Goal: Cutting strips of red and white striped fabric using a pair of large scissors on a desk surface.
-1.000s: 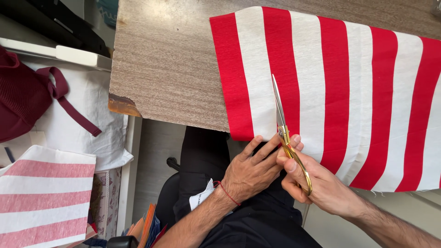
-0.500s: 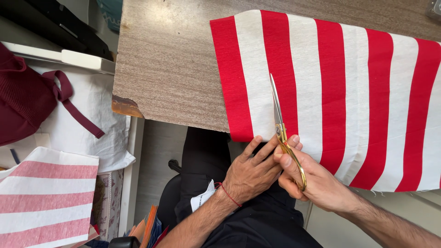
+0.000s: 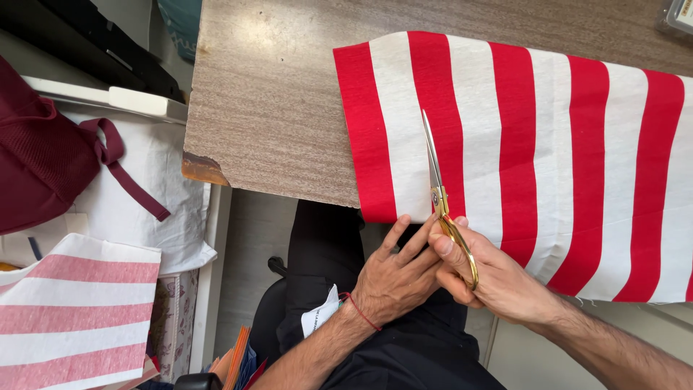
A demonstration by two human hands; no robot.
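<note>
Person seen from above: bare forearms, dark clothing, one wrist cord.

Both forearms were uncovered, with no sleeve in view on either. The left hand point(image 3: 393, 278) carried a thin red cord looped once around the wrist; the right hand point(image 3: 498, 282) bore no band, ring or watch that could be made out. The lap was clad in black fabric, lightly creased. A small white tag with dark print, too small to read, stood out from the black cloth beside the left wrist.
</note>
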